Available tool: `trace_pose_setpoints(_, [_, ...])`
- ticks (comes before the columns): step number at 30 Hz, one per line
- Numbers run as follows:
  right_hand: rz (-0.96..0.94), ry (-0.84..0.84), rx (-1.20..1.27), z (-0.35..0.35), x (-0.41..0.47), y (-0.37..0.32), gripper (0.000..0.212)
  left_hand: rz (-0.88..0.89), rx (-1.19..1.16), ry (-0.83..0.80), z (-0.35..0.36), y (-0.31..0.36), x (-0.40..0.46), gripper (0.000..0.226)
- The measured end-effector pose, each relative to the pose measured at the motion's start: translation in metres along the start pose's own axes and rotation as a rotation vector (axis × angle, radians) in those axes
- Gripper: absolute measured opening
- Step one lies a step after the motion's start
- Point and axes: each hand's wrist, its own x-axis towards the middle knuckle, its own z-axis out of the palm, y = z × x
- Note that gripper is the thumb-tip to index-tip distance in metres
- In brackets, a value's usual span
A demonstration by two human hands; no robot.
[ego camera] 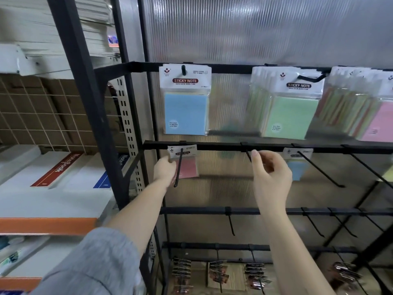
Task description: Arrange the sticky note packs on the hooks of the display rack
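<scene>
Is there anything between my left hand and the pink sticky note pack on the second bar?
Nothing visible: the left hand already touches the pink pack, which hangs at the back of its hook.

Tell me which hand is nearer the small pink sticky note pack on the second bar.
Left. The left hand touches the pink pack at its left edge; the right hand is off to the pack's right, at the next hook.

Head view, facing display rack (pixel 234 146), close
</scene>
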Motion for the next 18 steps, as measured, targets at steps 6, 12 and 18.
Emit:
trace_pose_setpoints(6, [0.026,0.022,-0.002,-0.006,0.001,0.006,0.012,0.027,-0.137,0.228,0.013,-0.003,-0.015,0.029])
trace_pose_setpoints(12, [0.046,0.027,-0.008,-0.009,0.0,0.008,0.015,0.004,-0.421,-0.018,0.015,-0.01,-0.009,0.039])
trace_pose_setpoints(18, [0.064,0.049,0.011,-0.011,-0.001,0.009,0.014,0.054,-0.472,-0.028,0.014,-0.011,-0.01,0.03])
